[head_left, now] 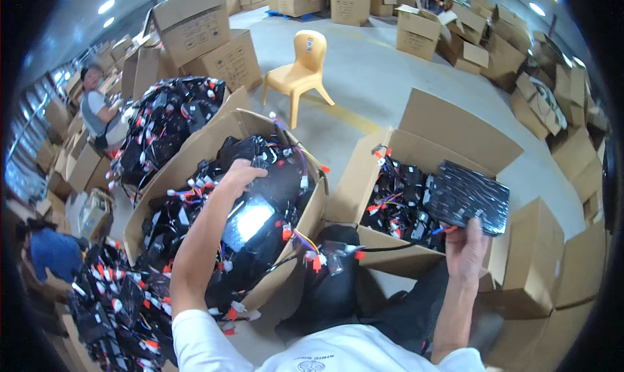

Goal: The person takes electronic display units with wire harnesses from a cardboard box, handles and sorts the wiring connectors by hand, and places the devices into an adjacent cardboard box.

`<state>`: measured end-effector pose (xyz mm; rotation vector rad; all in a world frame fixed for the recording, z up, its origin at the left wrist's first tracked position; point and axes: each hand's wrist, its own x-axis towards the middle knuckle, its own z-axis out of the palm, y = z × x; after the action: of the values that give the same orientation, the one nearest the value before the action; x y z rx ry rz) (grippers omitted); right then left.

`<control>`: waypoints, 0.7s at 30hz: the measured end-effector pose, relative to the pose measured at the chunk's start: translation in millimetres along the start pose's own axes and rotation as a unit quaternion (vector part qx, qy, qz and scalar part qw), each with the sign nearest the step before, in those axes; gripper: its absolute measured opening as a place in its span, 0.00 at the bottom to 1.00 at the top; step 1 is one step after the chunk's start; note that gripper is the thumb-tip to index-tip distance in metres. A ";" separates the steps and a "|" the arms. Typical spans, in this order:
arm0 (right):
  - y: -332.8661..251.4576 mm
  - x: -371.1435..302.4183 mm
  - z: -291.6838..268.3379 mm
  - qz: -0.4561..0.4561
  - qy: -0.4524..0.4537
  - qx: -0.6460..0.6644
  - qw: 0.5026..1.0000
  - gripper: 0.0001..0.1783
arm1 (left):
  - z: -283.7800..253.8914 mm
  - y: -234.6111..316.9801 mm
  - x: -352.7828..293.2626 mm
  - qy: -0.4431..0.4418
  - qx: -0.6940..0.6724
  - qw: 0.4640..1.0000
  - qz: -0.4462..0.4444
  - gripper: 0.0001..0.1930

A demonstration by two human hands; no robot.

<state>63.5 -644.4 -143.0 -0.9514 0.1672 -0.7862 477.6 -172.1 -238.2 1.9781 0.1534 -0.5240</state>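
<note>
My right hand (465, 247) grips the near edge of a flat block wrapped in shiny black plastic (469, 196), its thumb upright against the edge. The block is over the right side of an open carton (416, 135) that holds more black packs with coloured wires. A black cable (390, 248) runs left from near this hand to white and red connectors (316, 258) above my lap. My left hand (244, 174) is closed on a black wrapped pack (250, 150) in the big left carton (309, 226), its fingers partly hidden. Packs with wires and red and white plugs fill that carton.
Heaps of similar packs (172, 109) (114, 307) lie to the left. A yellow plastic chair (302, 70) stands on the grey floor ahead. Cartons (526, 261) crowd the right, and stacked cartons (195, 34) rise at the back left. Two other people (101, 109) (55, 252) are at the left.
</note>
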 end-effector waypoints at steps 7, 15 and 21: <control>-18.7 -8.2 59.1 -0.059 -0.085 -0.259 0.960 0.29 | 47.8 170.2 -233.5 0.120 -0.188 0.896 0.384 0.15; -40.9 -20.9 46.4 -0.445 -0.203 -0.558 0.670 0.32 | 282.2 120.0 -341.9 -0.062 -0.299 0.855 0.420 0.34; -57.8 -54.7 -88.5 -0.246 -0.288 -0.474 0.795 0.44 | 355.6 88.8 -373.7 -0.064 -0.275 0.922 0.266 0.41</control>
<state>-46.5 -686.0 -161.2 -2.2219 -0.2749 -0.8404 67.6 -481.1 -136.2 1.3480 -0.2905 -0.2143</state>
